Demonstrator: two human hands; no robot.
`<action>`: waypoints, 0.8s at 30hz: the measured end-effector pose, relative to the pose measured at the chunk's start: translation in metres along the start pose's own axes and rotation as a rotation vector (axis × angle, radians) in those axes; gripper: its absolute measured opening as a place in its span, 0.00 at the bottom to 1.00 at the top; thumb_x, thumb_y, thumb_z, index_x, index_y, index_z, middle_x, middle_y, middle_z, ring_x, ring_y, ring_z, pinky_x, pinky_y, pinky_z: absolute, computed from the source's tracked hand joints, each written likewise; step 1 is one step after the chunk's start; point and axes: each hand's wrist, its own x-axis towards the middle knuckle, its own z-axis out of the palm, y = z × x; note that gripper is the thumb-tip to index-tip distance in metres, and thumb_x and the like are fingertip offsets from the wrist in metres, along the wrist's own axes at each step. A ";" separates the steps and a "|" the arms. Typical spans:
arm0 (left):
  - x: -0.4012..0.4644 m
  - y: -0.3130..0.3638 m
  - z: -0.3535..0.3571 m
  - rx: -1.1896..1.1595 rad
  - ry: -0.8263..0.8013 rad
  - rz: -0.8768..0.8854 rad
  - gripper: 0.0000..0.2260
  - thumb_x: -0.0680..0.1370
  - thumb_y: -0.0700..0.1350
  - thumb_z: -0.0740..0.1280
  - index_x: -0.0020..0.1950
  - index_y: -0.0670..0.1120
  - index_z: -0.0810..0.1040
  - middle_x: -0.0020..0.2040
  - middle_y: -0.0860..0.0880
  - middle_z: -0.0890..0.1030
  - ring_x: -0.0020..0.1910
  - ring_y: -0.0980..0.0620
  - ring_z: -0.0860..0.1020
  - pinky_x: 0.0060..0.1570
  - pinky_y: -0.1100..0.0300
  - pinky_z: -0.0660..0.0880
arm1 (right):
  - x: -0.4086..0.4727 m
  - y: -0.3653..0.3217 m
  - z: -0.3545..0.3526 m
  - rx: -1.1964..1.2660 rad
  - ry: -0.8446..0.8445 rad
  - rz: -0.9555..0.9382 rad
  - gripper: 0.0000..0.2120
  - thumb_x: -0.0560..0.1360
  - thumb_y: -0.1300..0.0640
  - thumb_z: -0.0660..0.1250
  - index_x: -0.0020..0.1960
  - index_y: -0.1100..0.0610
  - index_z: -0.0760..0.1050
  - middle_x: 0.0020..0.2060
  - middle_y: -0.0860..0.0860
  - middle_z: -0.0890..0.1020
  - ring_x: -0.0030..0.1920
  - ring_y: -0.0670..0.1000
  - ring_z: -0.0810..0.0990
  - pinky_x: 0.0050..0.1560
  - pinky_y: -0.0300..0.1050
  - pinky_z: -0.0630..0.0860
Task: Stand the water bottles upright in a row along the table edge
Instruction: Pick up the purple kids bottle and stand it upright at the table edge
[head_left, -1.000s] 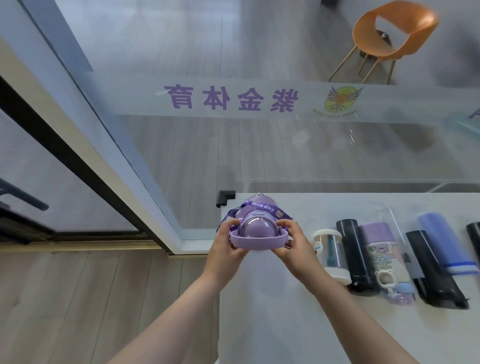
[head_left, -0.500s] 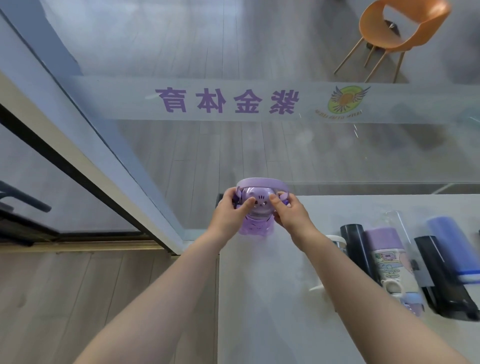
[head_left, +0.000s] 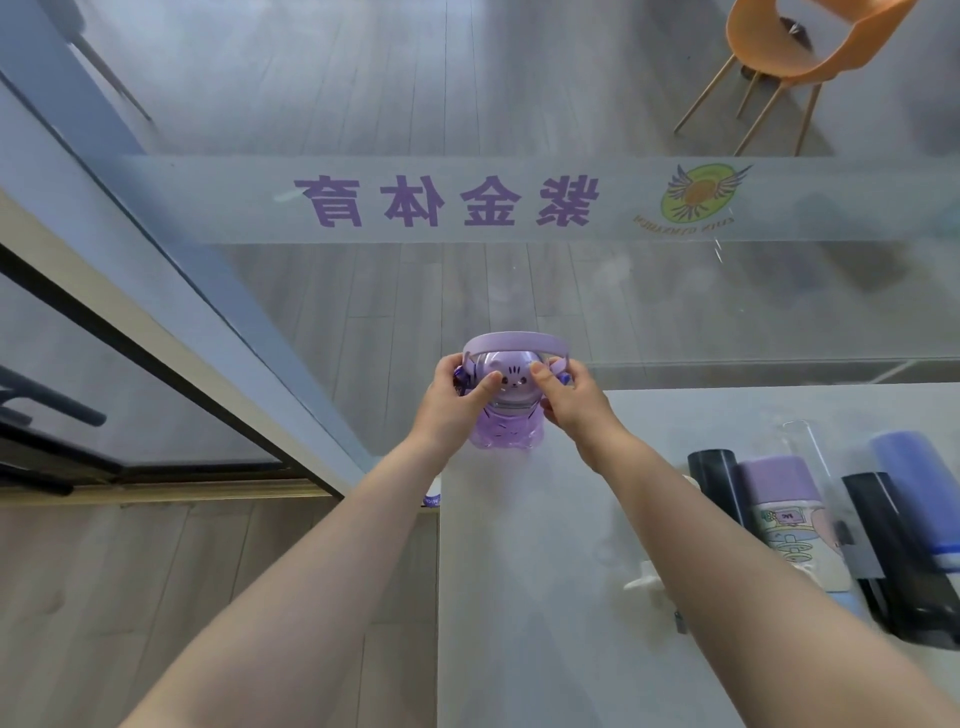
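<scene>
A small purple bottle (head_left: 506, 428) with a cat-face lid and a hoop handle stands upright at the far left corner of the white table (head_left: 524, 597). My left hand (head_left: 454, 397) grips its left side and my right hand (head_left: 569, 397) grips its right side, thumbs on the lid. Further right, several bottles lie on their sides: a black one (head_left: 714, 478), a lilac-capped printed one (head_left: 784, 512), another black one (head_left: 893, 551) and a blue one (head_left: 914, 483). My right forearm hides part of a white-lidded one.
A glass wall with purple lettering (head_left: 447, 200) runs just behind the table's far edge. An orange chair (head_left: 795, 41) stands beyond the glass. Wood floor (head_left: 208, 571) lies left of the table, and a dark door frame (head_left: 156, 332) slants across the left.
The purple bottle went from lying in my hands with its base toward me to standing upright at the table's far left corner. Both hands moved forward with it.
</scene>
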 end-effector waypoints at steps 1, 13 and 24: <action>0.000 0.000 0.001 -0.007 -0.001 0.007 0.18 0.75 0.50 0.71 0.62 0.51 0.70 0.52 0.53 0.79 0.50 0.56 0.79 0.44 0.70 0.74 | -0.002 0.002 0.000 -0.001 0.008 0.004 0.24 0.70 0.38 0.70 0.59 0.50 0.72 0.49 0.48 0.80 0.52 0.51 0.80 0.62 0.56 0.76; -0.037 -0.046 -0.009 0.293 0.027 -0.045 0.36 0.73 0.53 0.71 0.75 0.51 0.56 0.67 0.50 0.66 0.63 0.47 0.73 0.66 0.49 0.69 | -0.065 0.051 -0.062 -0.402 0.046 -0.053 0.25 0.78 0.52 0.66 0.72 0.52 0.61 0.62 0.50 0.72 0.59 0.50 0.73 0.58 0.48 0.73; -0.096 -0.142 0.013 0.558 0.030 -0.237 0.35 0.77 0.49 0.65 0.78 0.47 0.49 0.77 0.42 0.52 0.76 0.42 0.50 0.72 0.50 0.51 | -0.137 0.138 -0.113 -0.695 0.444 -0.228 0.19 0.70 0.62 0.73 0.59 0.62 0.74 0.61 0.60 0.74 0.63 0.62 0.71 0.66 0.53 0.65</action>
